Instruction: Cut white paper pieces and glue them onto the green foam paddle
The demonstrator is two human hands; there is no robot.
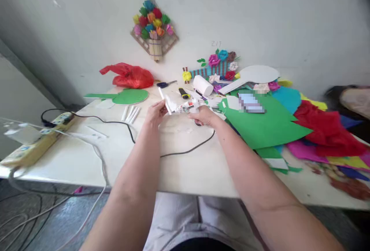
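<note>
My left hand point(157, 111) is closed around a thin white paper roll point(162, 94), tilted upright. Beside it, my right hand point(206, 117) grips what looks like a white glue gun point(197, 104); a black cord runs toward this hand. The tool's outline is blurred and partly covered by the fingers. Between the hands lies a crumpled clear wrapper with coloured print point(183, 108). Several similar white rolls point(131, 115) rest on the table, left of my left hand.
A power strip point(37, 143) with cables sits at the left. Behind are a red plastic bag point(130, 76), scissors point(166, 84), a yellow-black marker point(184, 93) and a white cylinder point(203, 85). Green sheets point(260, 127), a phone point(251, 102) and red crepe paper point(323, 127) cover the right.
</note>
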